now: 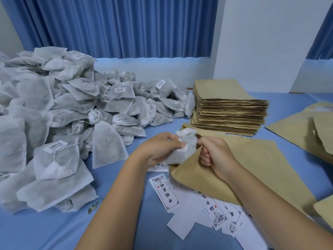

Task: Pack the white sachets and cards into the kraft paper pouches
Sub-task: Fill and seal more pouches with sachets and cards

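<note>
Pinching soft white fabric sachet (186, 147) in left hand (159, 149), gripping mouth edge of flat brown kraft paper pouch (255, 170) with right hand (217, 156).

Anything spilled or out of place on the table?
Yes: a few loose brown-green dried bits lie on the blue table cover at the front of the heap of white fabric sachets, possibly leaked filling. White printed paper cards lie scattered, some overlapping.

Bottom of sachet (183, 147) hidden, probably inside pouch (243, 168); sachet heap (54, 105) cut off left.
</note>
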`<state>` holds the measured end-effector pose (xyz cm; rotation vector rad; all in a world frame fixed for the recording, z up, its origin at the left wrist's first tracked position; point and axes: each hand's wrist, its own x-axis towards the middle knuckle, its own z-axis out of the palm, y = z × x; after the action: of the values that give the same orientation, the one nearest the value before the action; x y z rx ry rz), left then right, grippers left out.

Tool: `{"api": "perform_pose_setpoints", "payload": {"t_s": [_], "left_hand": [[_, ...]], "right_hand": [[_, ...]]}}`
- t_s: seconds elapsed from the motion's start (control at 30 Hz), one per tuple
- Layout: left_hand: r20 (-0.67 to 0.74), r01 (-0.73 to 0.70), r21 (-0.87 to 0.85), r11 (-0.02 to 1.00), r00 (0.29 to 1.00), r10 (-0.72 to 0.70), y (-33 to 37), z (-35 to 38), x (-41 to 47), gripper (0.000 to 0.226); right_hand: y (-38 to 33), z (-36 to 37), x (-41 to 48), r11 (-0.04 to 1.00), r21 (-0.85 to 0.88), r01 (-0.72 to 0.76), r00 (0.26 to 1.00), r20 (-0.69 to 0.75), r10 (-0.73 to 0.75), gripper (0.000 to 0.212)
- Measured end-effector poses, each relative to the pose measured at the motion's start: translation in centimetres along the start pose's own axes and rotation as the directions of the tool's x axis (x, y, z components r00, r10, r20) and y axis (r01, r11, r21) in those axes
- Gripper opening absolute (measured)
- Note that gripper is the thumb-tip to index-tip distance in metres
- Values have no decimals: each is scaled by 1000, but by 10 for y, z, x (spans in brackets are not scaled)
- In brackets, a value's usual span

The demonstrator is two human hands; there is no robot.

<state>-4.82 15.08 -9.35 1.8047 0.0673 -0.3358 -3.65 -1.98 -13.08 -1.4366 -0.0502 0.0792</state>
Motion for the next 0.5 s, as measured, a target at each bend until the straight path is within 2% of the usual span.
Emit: {"api": "perform_pose_setpoints", "payload": {"t_s": [0.07,0.13,0.2,0.23,0.27,0.3,0.33,0.4,0.43,0.5], "left_hand": [[-130,25,271,962,991,11,-7,6,6,26],[-207,-85,443,893,959,194,-11,17,11,26],[-154,-265,614,744,884,442,-10,26,12,17],[-101,-318,689,651,848,521,-9,30,12,19],[-50,-347,733,585,830,555,-9,33,13,23],[-17,-362,733,576,837,547,-9,34,14,23],[6,-370,704,606,857,516,-8,35,15,18],[85,-380,568,730,909,407,-7,33,14,9],[162,-372,453,810,928,336,-6,29,11,12],[341,-326,252,911,911,231,-5,22,4,25]], "right_hand": [[-2,1,-2,998,61,-8,1000,17,7,51],[-5,2,-5,996,85,10,999,31,-13,54],[-8,4,-7,997,72,29,999,40,-32,54],[-10,4,-8,997,63,36,998,45,-39,54],[-11,3,-8,997,65,36,998,45,-39,54],[-12,2,-9,996,77,33,999,39,-36,54],[-13,1,-9,995,94,28,999,31,-31,54],[-16,-1,-10,995,93,35,999,23,-38,54],[-18,-2,-10,996,69,47,999,15,-49,54],[-24,-5,-11,998,27,59,998,-10,-59,54]]}}
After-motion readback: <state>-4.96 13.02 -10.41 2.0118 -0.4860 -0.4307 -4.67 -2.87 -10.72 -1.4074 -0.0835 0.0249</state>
